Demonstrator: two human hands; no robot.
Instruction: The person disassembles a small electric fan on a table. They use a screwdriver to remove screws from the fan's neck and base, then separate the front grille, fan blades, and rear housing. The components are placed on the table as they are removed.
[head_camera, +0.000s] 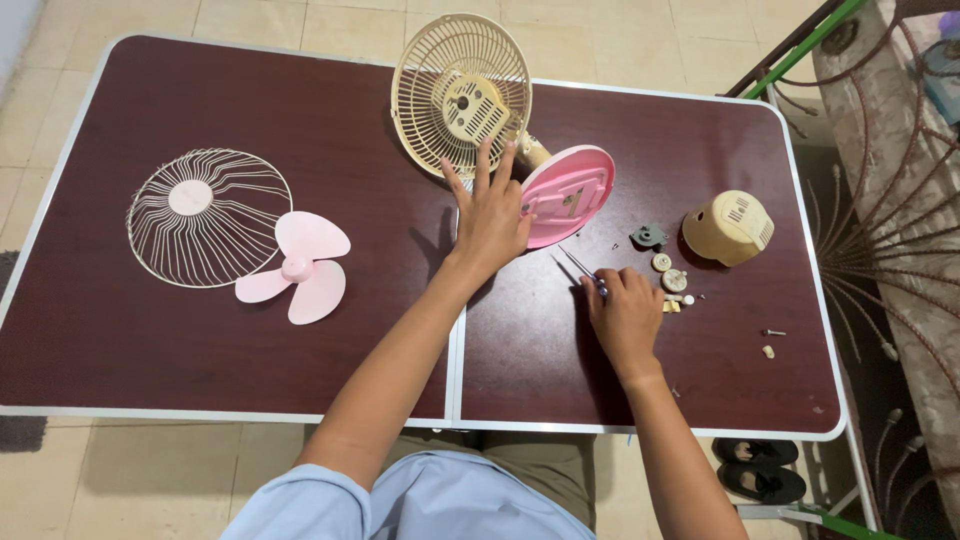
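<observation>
- The partly stripped fan (500, 130) lies on its side near the far edge of the table (250, 390), about midway along it: the cream rear guard (460, 90) faces up with the motor mount in its middle, and the pink round base (567, 193) tips toward the right.
- The left hand (490, 215) is spread open, fingers apart, pressing flat where the guard meets the base; it grips nothing, only steadies.
- The right hand (625, 310) is closed round a slim screwdriver (580, 265), its tip aimed at the underside of the pink base.
- To my eye, doing this well means keeping the left palm firm so the fan cannot roll, and bringing the driver in straight to the screw head rather than at a slant.
- Just right of that hand lies a scatter of small parts (672, 285), gears and screws, loose on the tabletop; no tray or dish holds them, so a careless elbow could send them off.
- Farther right sits the cream motor cover (730, 228), hollow side hidden, so I cannot tell whether anything lies inside.
- Toward the left end rest the wire front guard (205, 215) and the pink blade (300, 265), touching at the edge.
</observation>
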